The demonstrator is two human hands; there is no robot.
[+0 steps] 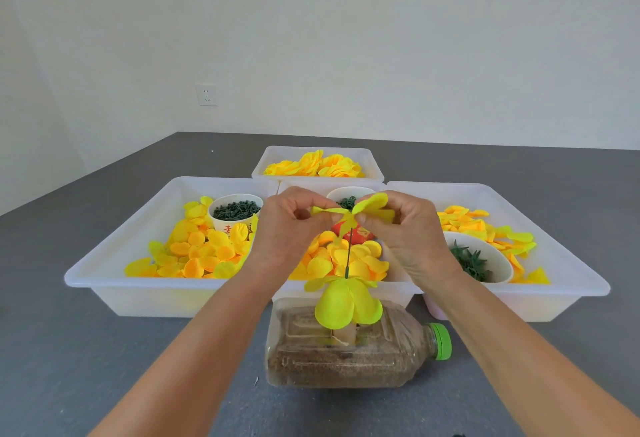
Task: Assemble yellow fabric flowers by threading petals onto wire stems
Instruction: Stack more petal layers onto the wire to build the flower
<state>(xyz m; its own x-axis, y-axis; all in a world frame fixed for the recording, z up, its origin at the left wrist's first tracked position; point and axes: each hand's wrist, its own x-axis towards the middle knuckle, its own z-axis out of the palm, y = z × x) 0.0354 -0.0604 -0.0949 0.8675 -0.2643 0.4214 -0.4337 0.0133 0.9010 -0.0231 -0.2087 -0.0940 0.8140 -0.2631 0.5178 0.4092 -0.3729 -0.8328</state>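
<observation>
Nearest the lens, lying on its side on grey table: clear plastic bottle with green cap, filled with brown granular matter and serving as weighted base for upright wire stem. At far left, large white tray of loose yellow and orange petals, with paper cup of dark green pieces; red characters on cup wall, too partial to read. Left hand raised over middle tray, thumb and forefinger pinching one side of yellow petal piece at stem tip. Centre: petal piece poised at top of stem, apparently being pushed down over the wire; lower on same stem, finished layer of yellow petals hanging like a bell just above bottle. Red packet behind stem, gold markings illegible. Far tray at rear holding completed yellow blooms. Right hand pinching opposite side of same petal piece, fingers curled close. At far right, third tray with more petals and white bowl of green leafy parts. Handling, as judged: fabric very light, soft and limp, prone to crumple or tear at its centre hole, hence best held close beside the centre on both sides, as here; wire thin and stiff yet bendable, pointed enough to prick, best steadied by the heavy base rather than gripped. On wall at left, white socket, no lettering legible.
</observation>
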